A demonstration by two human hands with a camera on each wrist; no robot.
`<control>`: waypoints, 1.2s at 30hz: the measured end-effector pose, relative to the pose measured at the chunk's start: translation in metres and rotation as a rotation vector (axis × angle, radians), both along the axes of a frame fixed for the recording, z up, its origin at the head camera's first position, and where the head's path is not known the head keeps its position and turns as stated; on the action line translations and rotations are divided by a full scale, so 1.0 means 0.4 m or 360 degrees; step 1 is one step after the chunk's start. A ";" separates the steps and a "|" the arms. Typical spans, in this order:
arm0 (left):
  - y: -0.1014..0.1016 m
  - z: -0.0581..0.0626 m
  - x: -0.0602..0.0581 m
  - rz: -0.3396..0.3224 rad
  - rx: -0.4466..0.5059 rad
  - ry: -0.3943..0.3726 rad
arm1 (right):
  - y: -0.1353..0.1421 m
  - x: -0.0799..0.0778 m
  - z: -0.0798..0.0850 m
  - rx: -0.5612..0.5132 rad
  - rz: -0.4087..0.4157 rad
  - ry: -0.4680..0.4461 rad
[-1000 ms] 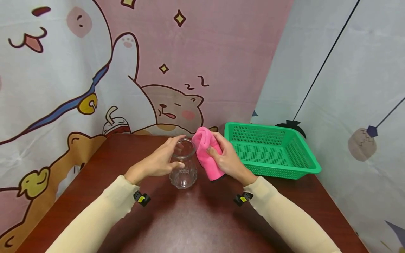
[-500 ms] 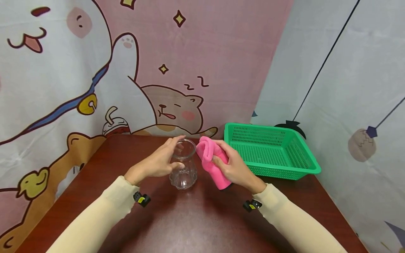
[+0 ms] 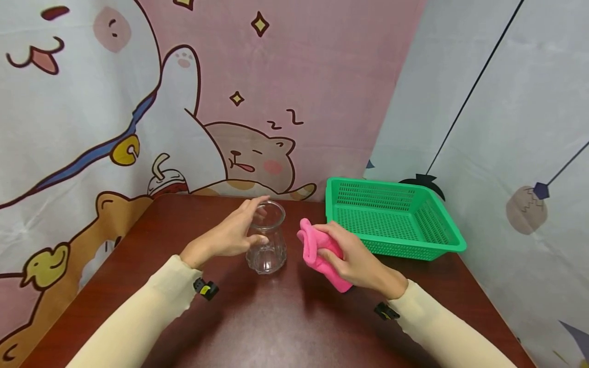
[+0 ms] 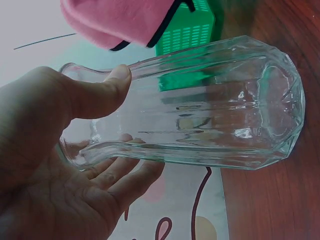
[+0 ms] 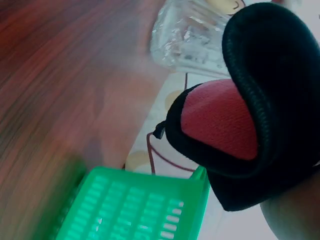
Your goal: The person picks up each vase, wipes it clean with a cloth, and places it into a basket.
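A clear glass vase (image 3: 268, 250) with a flared rim and faceted base stands upright near the middle of the table. My left hand (image 3: 225, 236) holds it around the neck, thumb on the near side; in the left wrist view the fingers show through the glass vase (image 4: 200, 117). To its right, my right hand (image 3: 361, 260) grips a folded pink cloth (image 3: 324, 255), apart from the vase. The right wrist view shows a black edge and black reverse side on the pink cloth (image 5: 220, 117). I cannot tell whether the vase's base touches the table.
A green plastic basket (image 3: 400, 245) with slotted walls stands at the back right, beyond my right hand. The dark red-brown table (image 3: 276, 327) meets a cartoon-printed backdrop (image 3: 322, 102) at its back edge and sides.
My right hand and the pink cloth have moved away from the vase's rim, to the right, down and nearer to me. The left hand and vase have hardly moved.
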State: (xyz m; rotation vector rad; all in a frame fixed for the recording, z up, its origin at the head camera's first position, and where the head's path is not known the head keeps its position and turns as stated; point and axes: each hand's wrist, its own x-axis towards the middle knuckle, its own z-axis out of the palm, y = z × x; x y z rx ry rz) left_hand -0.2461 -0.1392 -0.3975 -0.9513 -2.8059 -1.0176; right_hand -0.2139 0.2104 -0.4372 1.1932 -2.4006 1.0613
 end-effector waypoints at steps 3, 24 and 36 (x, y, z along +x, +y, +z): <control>0.002 0.003 0.000 -0.0004 0.0009 -0.0003 | 0.027 0.009 -0.007 0.0090 0.0009 0.0111; 0.006 0.002 0.002 0.0006 0.0001 -0.0021 | 0.219 0.051 -0.063 0.0637 -0.0046 0.0607; 0.003 0.003 0.005 0.0027 -0.0004 -0.0033 | 0.310 0.051 -0.099 0.0757 -0.0038 0.0601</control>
